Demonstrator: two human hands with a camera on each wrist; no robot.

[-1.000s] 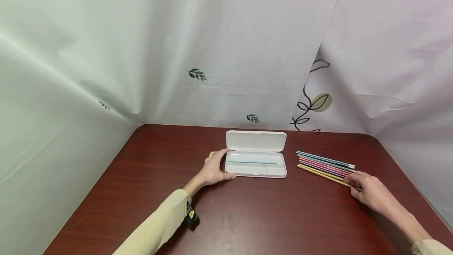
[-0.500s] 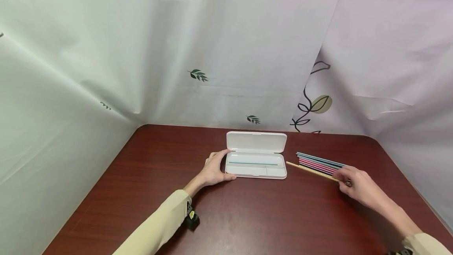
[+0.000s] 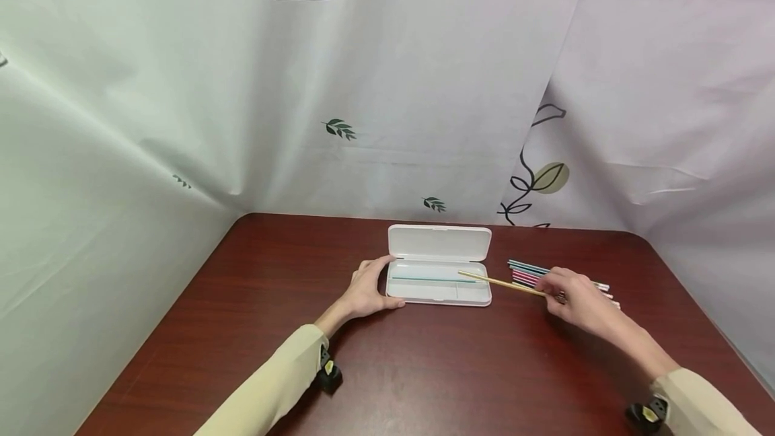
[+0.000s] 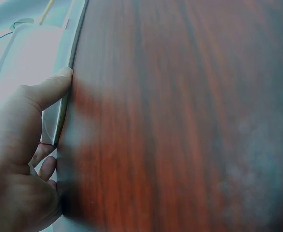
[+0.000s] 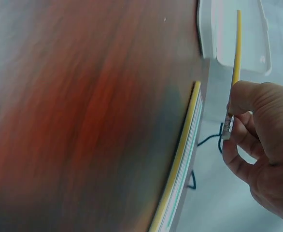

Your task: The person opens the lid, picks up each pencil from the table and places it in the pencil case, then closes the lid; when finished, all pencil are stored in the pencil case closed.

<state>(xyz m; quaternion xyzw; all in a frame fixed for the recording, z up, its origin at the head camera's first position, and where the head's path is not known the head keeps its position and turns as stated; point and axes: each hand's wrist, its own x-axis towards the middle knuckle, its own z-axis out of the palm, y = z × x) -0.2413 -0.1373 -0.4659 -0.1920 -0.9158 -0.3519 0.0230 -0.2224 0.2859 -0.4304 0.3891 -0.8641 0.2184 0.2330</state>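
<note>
Leftward across the frame, the right hand (image 3: 578, 298) had carried a yellow pencil (image 3: 502, 282) since half a second before, bringing its tip from just beside the white pencil case (image 3: 424, 292) to above the case's right half. That hand pinched the pencil near its eraser end; whether the tip touched anything could not be told. Nearest, at lower left, lay a cream sleeve (image 3: 272, 382). Left of centre, the left hand (image 3: 362, 293), unmoved, held the case's left end, thumb at the near edge. At centre, the case's partitioned base contained one light-blue pencil (image 3: 432, 280) lying lengthwise. Right of it, a row of coloured pencils (image 3: 525, 278) lay partly behind the right hand. Farther back, the lid (image 3: 438, 242) stood open before a leaf-printed cloth (image 3: 424, 86).
</note>
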